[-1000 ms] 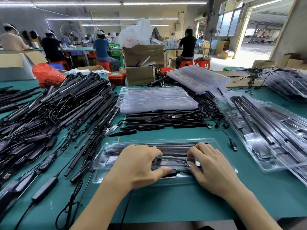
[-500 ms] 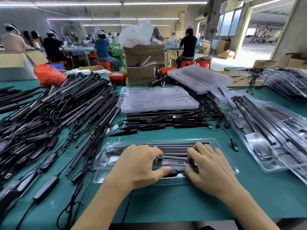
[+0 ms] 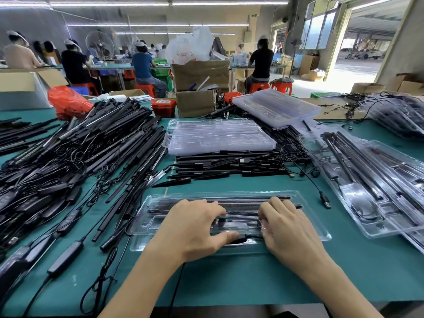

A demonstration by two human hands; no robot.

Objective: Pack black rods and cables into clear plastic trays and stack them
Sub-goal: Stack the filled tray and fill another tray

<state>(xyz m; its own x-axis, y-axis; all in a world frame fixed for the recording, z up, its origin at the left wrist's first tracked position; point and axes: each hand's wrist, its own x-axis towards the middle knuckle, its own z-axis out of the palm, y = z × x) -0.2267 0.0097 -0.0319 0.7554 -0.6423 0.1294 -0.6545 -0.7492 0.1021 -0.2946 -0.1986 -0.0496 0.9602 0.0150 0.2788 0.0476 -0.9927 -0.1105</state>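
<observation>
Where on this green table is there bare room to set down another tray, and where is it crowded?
Bare table lies between the tray under both hands and the packed trays at right, and along the near edge. Crowded: the rod and cable heap at left, and the spikes behind the tray.
</observation>
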